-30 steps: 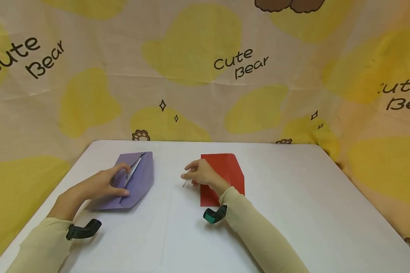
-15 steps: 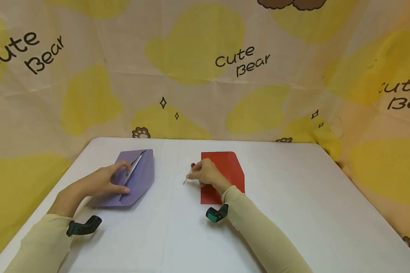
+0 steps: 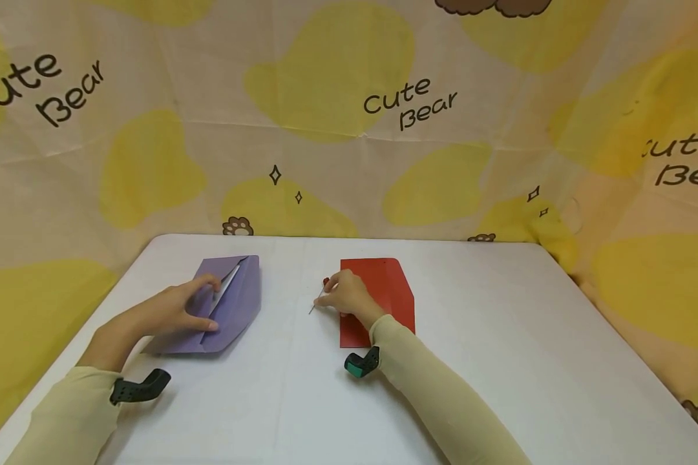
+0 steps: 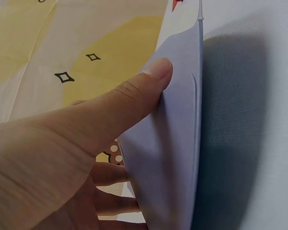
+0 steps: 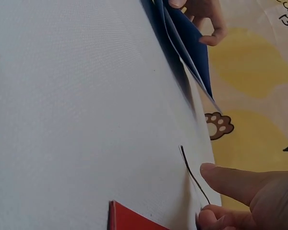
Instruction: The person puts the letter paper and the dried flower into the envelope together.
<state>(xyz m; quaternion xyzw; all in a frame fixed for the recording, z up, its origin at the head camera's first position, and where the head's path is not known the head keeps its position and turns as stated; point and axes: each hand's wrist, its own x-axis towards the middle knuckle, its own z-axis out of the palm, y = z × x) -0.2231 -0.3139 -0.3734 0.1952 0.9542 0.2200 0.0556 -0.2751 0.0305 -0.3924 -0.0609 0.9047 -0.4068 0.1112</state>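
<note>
My left hand [image 3: 163,310] grips a purple envelope [image 3: 241,313], its thumb and fingers apart at the gaping mouth, where a white inside shows. Seen from the left wrist, the thumb lies against the envelope's face [image 4: 177,120] and the other fingers are partly hidden behind it. Over the left edge of a flat red envelope [image 3: 384,284], my right hand [image 3: 349,294] pinches a thin stem [image 3: 314,307] with a small dark red head [image 3: 326,281]. The stem [image 5: 194,177] points down-left, towards the purple envelope, in the head view. What exactly the stemmed thing is cannot be told.
A white table [image 3: 500,355] carries both envelopes, with a gap of table between them. Behind it hangs a beige and yellow cloth [image 3: 326,77] printed with "Cute Bear". Each wrist wears a dark band-mounted device [image 3: 142,387].
The right hand has turned and shifted slightly, and the stem's red head now shows beyond the fingers. The left hand and both envelopes stay almost where they were.
</note>
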